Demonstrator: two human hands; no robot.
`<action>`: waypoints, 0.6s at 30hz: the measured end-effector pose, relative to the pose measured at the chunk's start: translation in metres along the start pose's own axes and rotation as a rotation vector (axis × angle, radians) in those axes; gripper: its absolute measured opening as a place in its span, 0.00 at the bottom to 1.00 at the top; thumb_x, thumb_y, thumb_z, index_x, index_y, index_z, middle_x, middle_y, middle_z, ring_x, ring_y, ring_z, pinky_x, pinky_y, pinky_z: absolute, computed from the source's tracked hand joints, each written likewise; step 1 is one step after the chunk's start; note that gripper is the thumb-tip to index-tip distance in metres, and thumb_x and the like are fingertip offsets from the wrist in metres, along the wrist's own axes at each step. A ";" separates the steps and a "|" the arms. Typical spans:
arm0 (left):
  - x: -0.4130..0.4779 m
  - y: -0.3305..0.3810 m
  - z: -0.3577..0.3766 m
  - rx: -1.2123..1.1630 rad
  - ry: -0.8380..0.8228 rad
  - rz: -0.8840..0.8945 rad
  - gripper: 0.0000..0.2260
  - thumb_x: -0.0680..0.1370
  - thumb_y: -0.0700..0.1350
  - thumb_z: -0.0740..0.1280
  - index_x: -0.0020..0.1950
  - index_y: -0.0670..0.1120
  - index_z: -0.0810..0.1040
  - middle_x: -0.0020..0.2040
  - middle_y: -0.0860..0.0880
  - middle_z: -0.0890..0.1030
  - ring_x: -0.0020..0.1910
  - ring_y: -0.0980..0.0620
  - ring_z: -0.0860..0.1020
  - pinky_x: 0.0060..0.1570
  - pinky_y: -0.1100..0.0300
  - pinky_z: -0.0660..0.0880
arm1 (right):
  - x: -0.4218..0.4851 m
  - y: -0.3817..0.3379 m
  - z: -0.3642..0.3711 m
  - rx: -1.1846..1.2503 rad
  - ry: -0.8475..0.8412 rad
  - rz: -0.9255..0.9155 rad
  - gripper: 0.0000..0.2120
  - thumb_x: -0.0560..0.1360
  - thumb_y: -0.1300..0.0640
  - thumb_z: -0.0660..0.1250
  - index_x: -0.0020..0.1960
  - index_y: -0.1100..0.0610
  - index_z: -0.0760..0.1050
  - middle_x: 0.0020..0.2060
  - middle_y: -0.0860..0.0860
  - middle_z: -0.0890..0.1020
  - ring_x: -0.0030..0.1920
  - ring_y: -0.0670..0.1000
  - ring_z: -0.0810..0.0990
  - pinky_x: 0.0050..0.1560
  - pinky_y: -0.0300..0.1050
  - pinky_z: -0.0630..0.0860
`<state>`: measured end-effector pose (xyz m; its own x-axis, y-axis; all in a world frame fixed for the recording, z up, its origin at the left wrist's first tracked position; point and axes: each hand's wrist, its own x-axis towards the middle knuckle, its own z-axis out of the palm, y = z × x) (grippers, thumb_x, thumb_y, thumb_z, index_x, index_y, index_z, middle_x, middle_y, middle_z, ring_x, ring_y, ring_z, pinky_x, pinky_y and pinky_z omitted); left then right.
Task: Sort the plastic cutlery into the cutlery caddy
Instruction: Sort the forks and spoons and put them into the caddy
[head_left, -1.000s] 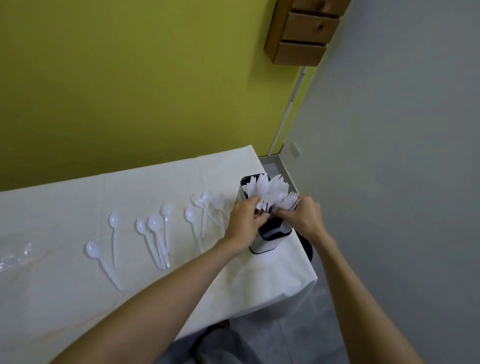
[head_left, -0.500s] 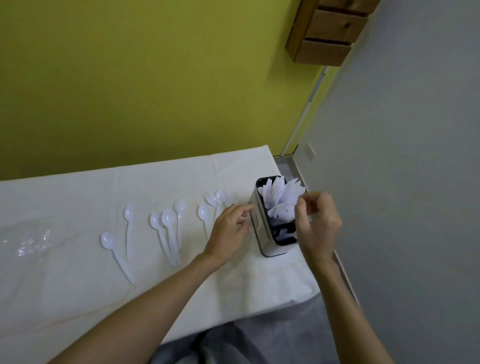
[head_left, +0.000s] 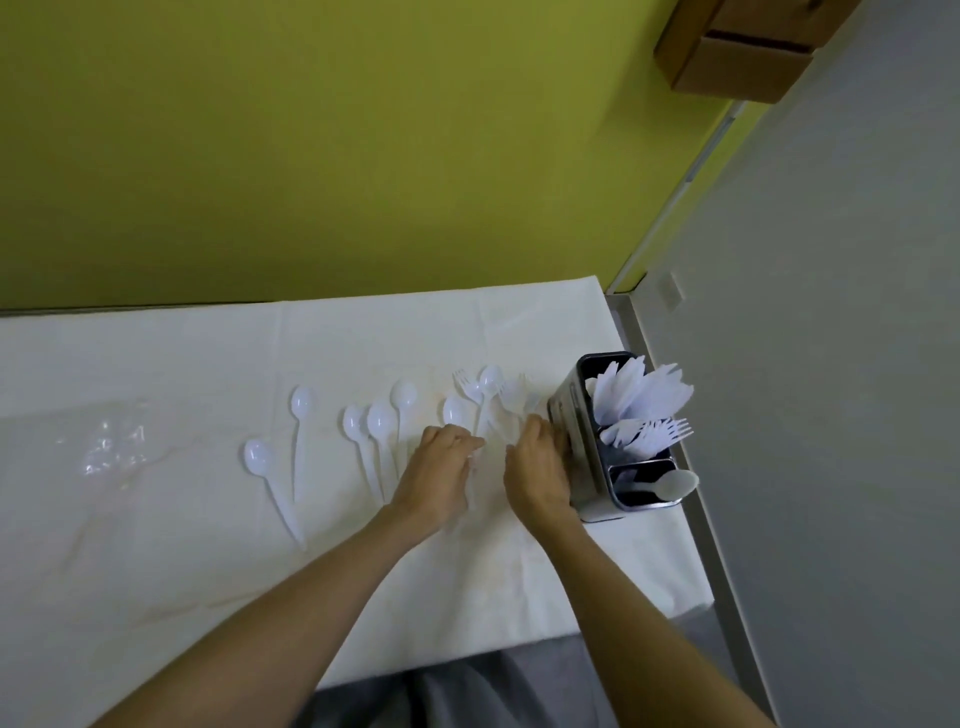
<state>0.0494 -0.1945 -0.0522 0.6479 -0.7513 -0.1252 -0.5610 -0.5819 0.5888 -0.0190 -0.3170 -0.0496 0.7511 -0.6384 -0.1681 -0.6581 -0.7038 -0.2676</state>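
The metal cutlery caddy stands at the table's right edge. Its far compartment holds white knives, the middle one forks, and the near one a single spoon. Several white spoons lie in a row on the cloth, from the leftmost spoon to a spoon near the hands. Two forks and another spoon lie mixed just left of the caddy. My left hand is curled, its fingertips on that near spoon's handle. My right hand presses down on the fork handles beside the caddy, its fingers hiding them.
A white cloth covers the table, which ends just right of the caddy against a grey wall. Crumpled clear plastic wrap lies at the left. A wooden drawer unit hangs high on the wall at the right.
Both hands have left the caddy's top and come down to the loose cutlery on the cloth left of it. The view has shifted left.
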 end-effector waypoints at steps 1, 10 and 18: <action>0.004 0.001 0.000 0.038 -0.019 0.027 0.18 0.80 0.39 0.61 0.70 0.47 0.71 0.68 0.48 0.71 0.65 0.48 0.66 0.63 0.59 0.68 | 0.002 -0.002 0.000 -0.048 0.007 0.014 0.13 0.79 0.62 0.59 0.63 0.61 0.66 0.56 0.58 0.75 0.57 0.57 0.75 0.57 0.46 0.71; 0.027 -0.014 0.006 0.343 -0.157 0.165 0.12 0.71 0.39 0.72 0.54 0.43 0.79 0.55 0.49 0.78 0.46 0.50 0.75 0.43 0.60 0.77 | 0.005 -0.010 -0.002 -0.020 0.028 0.140 0.12 0.77 0.66 0.62 0.60 0.60 0.70 0.53 0.55 0.78 0.53 0.53 0.79 0.45 0.38 0.69; 0.029 -0.015 0.006 0.365 0.044 0.090 0.04 0.76 0.39 0.66 0.46 0.43 0.81 0.46 0.45 0.79 0.46 0.45 0.75 0.47 0.54 0.75 | 0.017 -0.012 0.006 0.133 0.044 0.275 0.16 0.78 0.70 0.53 0.65 0.63 0.67 0.59 0.60 0.73 0.59 0.59 0.74 0.55 0.45 0.70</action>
<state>0.0733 -0.2090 -0.0693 0.6049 -0.7949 -0.0474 -0.7579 -0.5930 0.2719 0.0022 -0.3177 -0.0547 0.5407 -0.8144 -0.2106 -0.8215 -0.4575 -0.3402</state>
